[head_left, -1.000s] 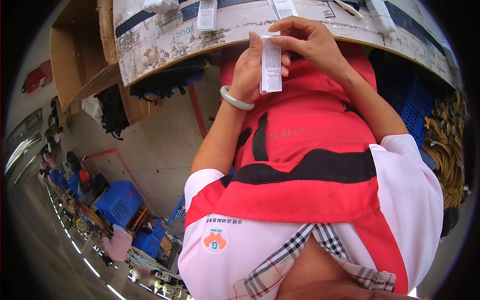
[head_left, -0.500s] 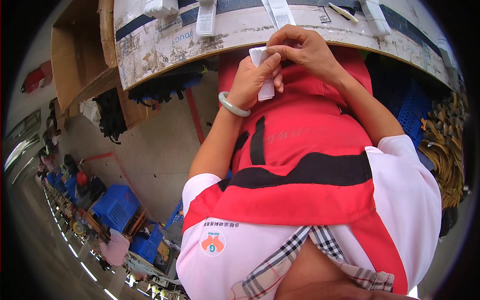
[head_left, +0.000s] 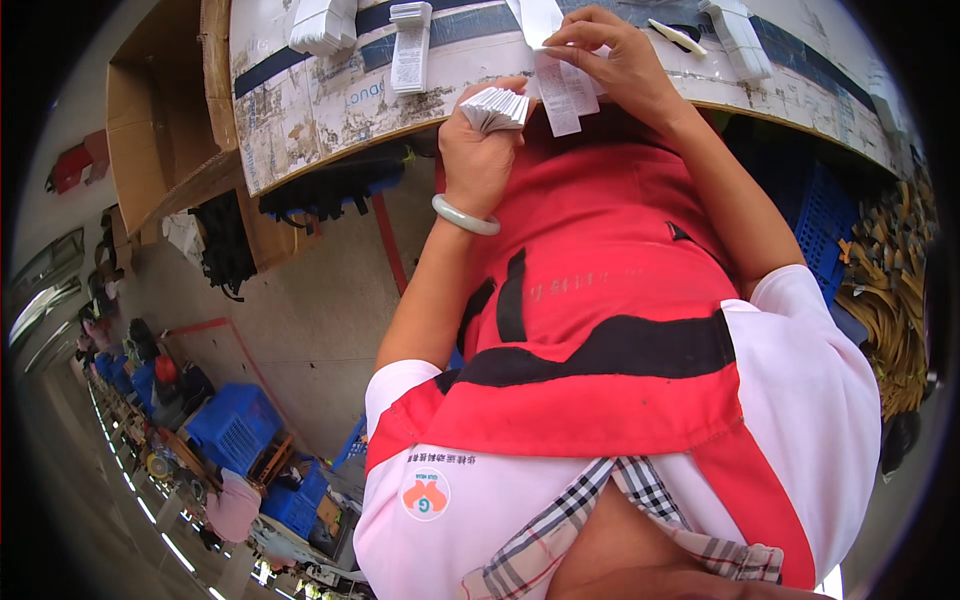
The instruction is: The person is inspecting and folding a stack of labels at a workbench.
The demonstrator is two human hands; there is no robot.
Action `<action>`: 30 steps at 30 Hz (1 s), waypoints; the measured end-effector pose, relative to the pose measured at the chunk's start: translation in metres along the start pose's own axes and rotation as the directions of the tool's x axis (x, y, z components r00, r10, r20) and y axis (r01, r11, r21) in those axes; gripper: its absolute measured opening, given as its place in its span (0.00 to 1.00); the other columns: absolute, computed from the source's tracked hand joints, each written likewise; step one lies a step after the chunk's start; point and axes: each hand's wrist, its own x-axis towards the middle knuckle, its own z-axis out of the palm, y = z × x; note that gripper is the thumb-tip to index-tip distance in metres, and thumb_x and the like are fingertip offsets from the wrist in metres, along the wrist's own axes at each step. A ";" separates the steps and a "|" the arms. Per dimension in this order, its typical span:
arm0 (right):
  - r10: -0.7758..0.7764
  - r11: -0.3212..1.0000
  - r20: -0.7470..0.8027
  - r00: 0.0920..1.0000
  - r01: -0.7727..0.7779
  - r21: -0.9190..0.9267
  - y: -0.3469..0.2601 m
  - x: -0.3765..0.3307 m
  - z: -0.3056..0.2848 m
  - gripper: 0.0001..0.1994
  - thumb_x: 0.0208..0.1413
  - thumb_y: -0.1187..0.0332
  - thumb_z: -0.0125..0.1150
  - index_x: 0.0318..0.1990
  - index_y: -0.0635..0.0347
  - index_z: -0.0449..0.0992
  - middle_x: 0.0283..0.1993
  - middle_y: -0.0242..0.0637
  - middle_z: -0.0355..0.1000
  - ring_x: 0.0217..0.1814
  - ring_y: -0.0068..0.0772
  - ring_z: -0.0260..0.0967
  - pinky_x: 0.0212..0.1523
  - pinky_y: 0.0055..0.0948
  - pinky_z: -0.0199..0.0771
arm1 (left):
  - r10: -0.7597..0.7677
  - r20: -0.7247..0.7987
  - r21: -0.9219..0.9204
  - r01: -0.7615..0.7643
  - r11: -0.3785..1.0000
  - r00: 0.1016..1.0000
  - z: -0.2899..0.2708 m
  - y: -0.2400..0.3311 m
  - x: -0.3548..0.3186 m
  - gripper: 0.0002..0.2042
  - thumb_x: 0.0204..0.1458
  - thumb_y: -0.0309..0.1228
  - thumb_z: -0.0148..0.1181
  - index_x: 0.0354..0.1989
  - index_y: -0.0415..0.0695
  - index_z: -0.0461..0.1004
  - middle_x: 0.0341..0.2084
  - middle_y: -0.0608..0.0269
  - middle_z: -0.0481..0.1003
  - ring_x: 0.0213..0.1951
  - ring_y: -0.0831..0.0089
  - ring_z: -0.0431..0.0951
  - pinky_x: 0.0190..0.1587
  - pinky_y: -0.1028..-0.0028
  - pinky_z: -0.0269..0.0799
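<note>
My left hand, with a pale bangle at the wrist, is closed around a thick bundle of folded white labels. The folded edges fan out at the top of that fist. To its right, my right hand pinches a white printed label strip between thumb and fingertips. The strip hangs over the near edge of the worktable, above my red apron. Another white strip lies on the table just beyond the right fingertips. My right palm is partly hidden.
White label stacks lie on the table to the left, with another stack at right. Near that one is a slim white tool. An open cardboard box stands left; a blue crate and tan strips are at right.
My hands have moved apart. The left has turned its bundle so the folded edges face up; the right has gone up to the table and now pinches a strip there.
</note>
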 end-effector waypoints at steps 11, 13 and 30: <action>0.047 0.954 0.128 0.991 -0.082 0.289 -0.034 -0.020 0.000 0.09 0.56 0.66 0.65 0.40 0.62 0.80 0.33 0.32 0.76 0.35 0.20 0.73 0.35 0.19 0.73 | 0.130 0.020 0.043 -0.131 0.991 0.991 -0.009 0.006 0.001 0.13 0.50 0.15 0.59 0.44 0.36 0.79 0.30 0.67 0.78 0.31 0.83 0.75 0.32 0.81 0.73; 0.066 0.942 0.126 0.990 -0.103 0.318 -0.032 -0.024 0.003 0.09 0.56 0.67 0.65 0.40 0.62 0.80 0.32 0.32 0.76 0.34 0.19 0.72 0.35 0.19 0.72 | 0.153 0.006 0.034 -0.153 0.988 0.988 -0.005 0.003 0.001 0.12 0.50 0.16 0.60 0.44 0.37 0.78 0.29 0.67 0.78 0.29 0.83 0.75 0.30 0.82 0.72; 0.114 0.883 0.226 0.967 -0.203 0.423 -0.039 -0.023 0.001 0.09 0.58 0.66 0.63 0.38 0.65 0.78 0.29 0.29 0.73 0.31 0.15 0.68 0.33 0.17 0.69 | 0.082 0.043 -0.115 -0.076 0.990 0.996 -0.006 0.001 -0.004 0.08 0.54 0.21 0.59 0.42 0.37 0.78 0.21 0.66 0.76 0.18 0.84 0.70 0.19 0.83 0.63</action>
